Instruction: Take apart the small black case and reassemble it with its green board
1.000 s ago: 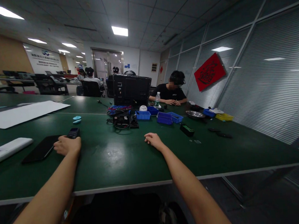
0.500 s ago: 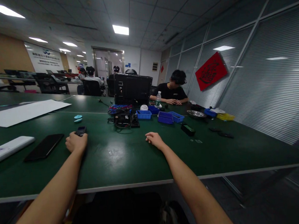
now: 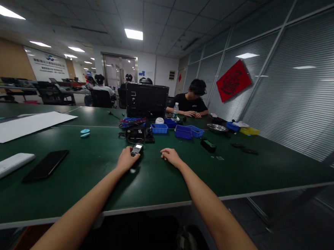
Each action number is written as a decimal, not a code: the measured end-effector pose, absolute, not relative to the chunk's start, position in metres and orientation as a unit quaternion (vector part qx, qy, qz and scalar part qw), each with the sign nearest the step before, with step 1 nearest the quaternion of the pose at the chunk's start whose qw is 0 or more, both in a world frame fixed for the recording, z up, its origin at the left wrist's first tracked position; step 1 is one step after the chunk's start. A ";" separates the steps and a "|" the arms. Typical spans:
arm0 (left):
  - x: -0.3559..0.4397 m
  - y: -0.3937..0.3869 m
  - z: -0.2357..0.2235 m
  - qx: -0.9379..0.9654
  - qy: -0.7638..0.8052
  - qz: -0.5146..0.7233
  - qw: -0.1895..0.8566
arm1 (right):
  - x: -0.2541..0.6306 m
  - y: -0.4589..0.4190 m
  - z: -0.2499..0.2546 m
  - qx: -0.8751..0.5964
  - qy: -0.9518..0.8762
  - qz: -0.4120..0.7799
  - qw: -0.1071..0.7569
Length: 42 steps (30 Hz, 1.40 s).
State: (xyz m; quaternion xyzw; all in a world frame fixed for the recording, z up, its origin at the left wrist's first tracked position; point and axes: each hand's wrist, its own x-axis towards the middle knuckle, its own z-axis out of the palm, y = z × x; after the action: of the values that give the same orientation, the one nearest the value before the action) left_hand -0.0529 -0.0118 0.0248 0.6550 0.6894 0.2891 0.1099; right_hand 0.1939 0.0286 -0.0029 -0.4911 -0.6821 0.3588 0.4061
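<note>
"Hands first: what are your fingers doing?"

"Left hand (image 3: 126, 159): your fingers are wrapped around a small handheld device (image 3: 137, 148) with a lit screen. It is above the middle of the green surface (image 3: 86, 157), just in front of a black box with cables (image 3: 135, 133) and well apart from the black phone (image 3: 46, 166) at your left. Right hand (image 3: 170, 156): resting on the surface, fingers loosely curled; you cannot tell whether they enclose anything."

"Which step are you in?"

"Judging by the pose, you are carrying or positioning the device one-handed. It seems slightly raised, though contact is hard to tell. Your next move calls for a steady grip and care around the cables ahead."

"What differs from half a second ago?"

"Your left hand and the device were farther left then, nearer the phone, and the screen looked dark. Now they are near your right hand, which has stayed put."
</note>
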 end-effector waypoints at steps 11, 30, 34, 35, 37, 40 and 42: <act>0.029 -0.001 0.001 0.703 0.580 0.370 0.182 | 0.192 0.029 -0.004 -0.520 -0.676 0.307 0.422; 0.005 -0.001 0.005 0.643 0.622 0.401 0.196 | 0.184 0.011 0.011 -0.678 -0.681 0.055 0.272; 0.004 -0.001 0.006 0.648 0.622 0.389 0.202 | 0.222 0.022 0.015 -0.750 -0.598 0.045 0.279; 0.004 0.000 0.005 0.650 0.623 0.386 0.201 | 0.230 0.023 0.016 -0.768 -0.577 0.044 0.274; 0.004 0.002 0.004 0.654 0.624 0.379 0.198 | 0.241 0.026 0.015 -0.795 -0.545 0.036 0.265; 0.004 0.003 0.002 0.659 0.623 0.373 0.194 | 0.247 0.029 0.013 -0.806 -0.533 0.024 0.258; 0.004 0.003 0.002 0.662 0.621 0.372 0.195 | 0.248 0.030 0.011 -0.805 -0.535 0.019 0.255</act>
State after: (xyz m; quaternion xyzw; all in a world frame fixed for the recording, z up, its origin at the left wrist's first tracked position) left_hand 0.0042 0.0033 0.0023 0.6616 0.6212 0.3722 0.1946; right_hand 0.2476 0.0300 0.0110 -0.8050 -0.5354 0.0193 0.2548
